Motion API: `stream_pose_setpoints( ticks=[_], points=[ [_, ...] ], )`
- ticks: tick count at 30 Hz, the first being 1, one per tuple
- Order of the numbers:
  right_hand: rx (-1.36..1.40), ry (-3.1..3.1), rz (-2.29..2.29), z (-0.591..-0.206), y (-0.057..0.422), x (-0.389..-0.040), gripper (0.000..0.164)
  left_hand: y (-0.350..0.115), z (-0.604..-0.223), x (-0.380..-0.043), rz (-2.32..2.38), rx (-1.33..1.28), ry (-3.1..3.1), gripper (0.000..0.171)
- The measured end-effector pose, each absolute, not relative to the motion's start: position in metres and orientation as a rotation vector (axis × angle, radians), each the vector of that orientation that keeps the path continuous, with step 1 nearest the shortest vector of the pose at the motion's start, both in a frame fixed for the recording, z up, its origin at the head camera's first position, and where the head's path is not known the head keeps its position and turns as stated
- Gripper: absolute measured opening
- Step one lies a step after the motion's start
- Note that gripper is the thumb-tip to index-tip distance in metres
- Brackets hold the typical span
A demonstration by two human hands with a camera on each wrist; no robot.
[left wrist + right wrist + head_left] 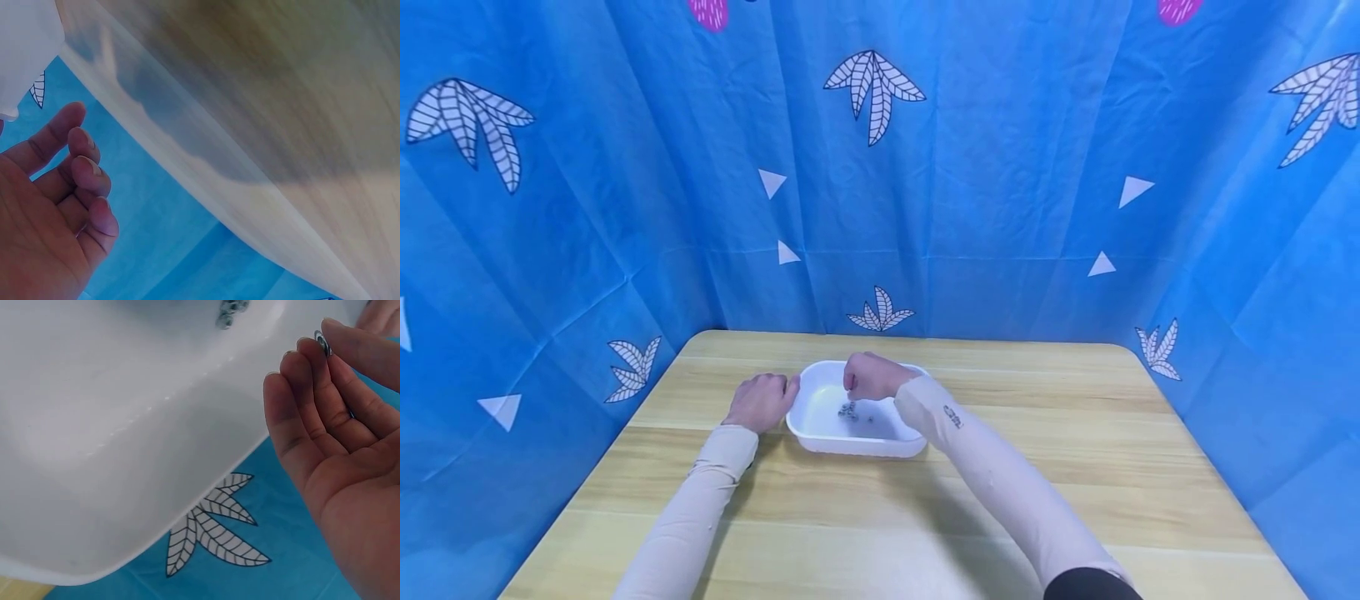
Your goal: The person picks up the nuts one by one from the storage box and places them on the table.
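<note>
Blue curtain (1000, 167) printed with white leaves and triangles hangs behind and along both sides of the wooden desk (1075, 400). A white basin (859, 447) sits near the desk's far edge, closer to the far left corner than to the far right one, its long axis running left to right, roughly in line with that edge. Small metal pieces (848, 411) lie clustered on its bottom, with a stray piece (870, 419) just to their right. My right hand (874, 377) is over the basin, thumb and forefinger pinching one small metal piece (322, 342) at their tips, the other fingers bent alongside. From my right wrist it looks slim, turned nearly edge-on, its long axis slanting from upper left to lower right; I cannot tell its exact shape. My left hand (762, 403) is at the basin's left end, thumb at the rim, fingers loosely curved; how firmly the thumb presses, I cannot tell.
</note>
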State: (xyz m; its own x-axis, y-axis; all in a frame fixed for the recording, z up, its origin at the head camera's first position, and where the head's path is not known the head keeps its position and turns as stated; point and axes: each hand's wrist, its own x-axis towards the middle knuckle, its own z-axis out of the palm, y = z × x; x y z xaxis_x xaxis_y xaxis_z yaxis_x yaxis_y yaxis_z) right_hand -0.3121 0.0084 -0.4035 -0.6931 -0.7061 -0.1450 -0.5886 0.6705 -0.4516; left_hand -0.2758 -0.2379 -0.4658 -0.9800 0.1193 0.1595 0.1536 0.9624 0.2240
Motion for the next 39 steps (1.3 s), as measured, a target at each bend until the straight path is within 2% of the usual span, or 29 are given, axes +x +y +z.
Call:
stream_pose_setpoints(
  ticks=[13, 28, 39],
  points=[
    [-1.019, 2.572, -0.637, -0.387, 0.018, -0.306, 0.018, -0.238, -0.466, -0.277, -0.336, -0.207, -2.984, 0.054],
    [-1.004, 2.601, -0.772, -0.378, 0.053, -0.308, 0.012, -0.239, -0.466, -0.278, -0.338, -0.218, -2.983, 0.054],
    [-0.945, 2.660, -0.830, -0.381, 0.083, -0.312, 0.016, -0.241, -0.467, -0.280, -0.330, -0.246, -2.976, 0.054]
  ],
)
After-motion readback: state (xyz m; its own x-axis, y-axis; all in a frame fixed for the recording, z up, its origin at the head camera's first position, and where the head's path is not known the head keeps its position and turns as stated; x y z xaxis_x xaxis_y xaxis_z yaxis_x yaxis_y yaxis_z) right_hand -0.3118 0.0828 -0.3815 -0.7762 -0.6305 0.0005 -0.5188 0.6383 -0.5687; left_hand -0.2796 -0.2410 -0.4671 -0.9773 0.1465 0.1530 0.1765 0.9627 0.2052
